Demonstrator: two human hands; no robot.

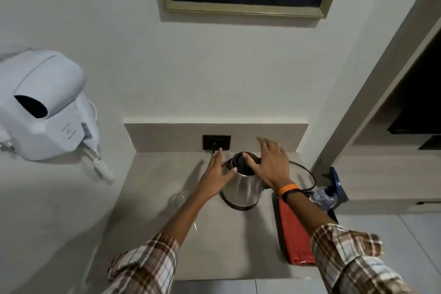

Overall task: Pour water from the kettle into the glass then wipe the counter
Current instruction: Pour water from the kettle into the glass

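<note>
Two open hands flank the kettle (pixel 242 184), fingers (pixel 250 166) at its lid.

Small grey desk (pixel 222 250) set into a wall corner, with a low upstand of the same grey at the back. Standing near the middle, toward the back: a steel kettle (pixel 243 188) with a black lid, on its dark base. Just left of it, a clear glass (pixel 182 198) (partly hidden behind a forearm, so only the rim shows). Along the right edge, a dark tray (pixel 276 219) holding a folded red cloth (pixel 294 238) and, at its far end, a clear plastic bottle (pixel 324 197). Looping on the surface behind the kettle and tray, a black cord (pixel 307 172). Bare front half.
</note>
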